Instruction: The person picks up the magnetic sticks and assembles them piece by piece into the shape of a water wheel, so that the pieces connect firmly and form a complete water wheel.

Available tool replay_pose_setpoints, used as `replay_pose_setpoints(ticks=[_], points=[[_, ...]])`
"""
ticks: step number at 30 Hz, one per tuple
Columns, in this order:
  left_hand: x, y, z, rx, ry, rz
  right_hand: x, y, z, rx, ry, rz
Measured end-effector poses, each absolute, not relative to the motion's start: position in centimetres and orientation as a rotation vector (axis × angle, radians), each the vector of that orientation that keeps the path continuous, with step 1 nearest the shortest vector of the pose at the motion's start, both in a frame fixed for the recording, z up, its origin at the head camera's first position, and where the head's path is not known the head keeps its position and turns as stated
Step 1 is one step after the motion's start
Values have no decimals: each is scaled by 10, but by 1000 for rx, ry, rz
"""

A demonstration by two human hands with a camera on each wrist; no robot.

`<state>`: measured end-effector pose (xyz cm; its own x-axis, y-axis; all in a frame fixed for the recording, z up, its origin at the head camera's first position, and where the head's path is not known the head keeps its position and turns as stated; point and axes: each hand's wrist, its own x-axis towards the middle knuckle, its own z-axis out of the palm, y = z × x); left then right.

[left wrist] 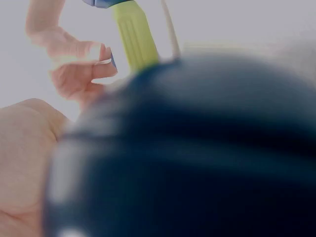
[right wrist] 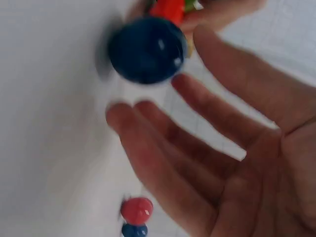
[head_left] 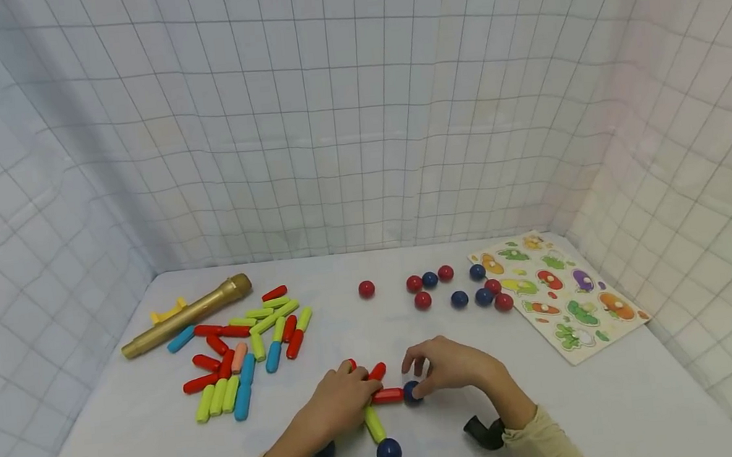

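Note:
A small construction of red and yellow-green plastic sticks with dark blue balls lies in front of me. My left hand point(head_left: 343, 399) grips it where the sticks meet, its fingers covering the joint. A red stick point(head_left: 389, 395) points right and ends in a blue ball point(head_left: 412, 393). The yellow-green stick point(head_left: 374, 424) runs toward me to another blue ball point(head_left: 388, 453). My right hand point(head_left: 451, 365) is beside the right-hand ball, fingers spread and loosely bent. In the right wrist view that hand point(right wrist: 237, 163) has thumb and fingertips near the ball point(right wrist: 146, 50). A blurred blue ball point(left wrist: 187, 158) fills the left wrist view.
Loose red, green and blue sticks point(head_left: 241, 370) lie to the left, near a gold microphone point(head_left: 187, 317) and a yellow piece point(head_left: 169, 311). Several red and blue balls point(head_left: 459, 299) sit at the back right, beside a vegetable picture board point(head_left: 568, 298).

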<state>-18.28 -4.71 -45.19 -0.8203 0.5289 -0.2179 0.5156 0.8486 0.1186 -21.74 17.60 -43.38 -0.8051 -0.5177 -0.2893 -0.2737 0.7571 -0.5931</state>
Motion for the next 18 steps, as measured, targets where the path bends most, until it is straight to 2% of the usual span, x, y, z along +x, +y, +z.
replay_pose_setpoints(ticks=[8,11,18], points=[[-181,-45,-451,797,2831,108,-274,222,-434,-186,3040,-643],[-179,-43,-451,792,2839,111,-293,233,-439,-108,3094,-591],[-177,-42,-451,801,2826,120,-306,236,-452,4,2983,-650]])
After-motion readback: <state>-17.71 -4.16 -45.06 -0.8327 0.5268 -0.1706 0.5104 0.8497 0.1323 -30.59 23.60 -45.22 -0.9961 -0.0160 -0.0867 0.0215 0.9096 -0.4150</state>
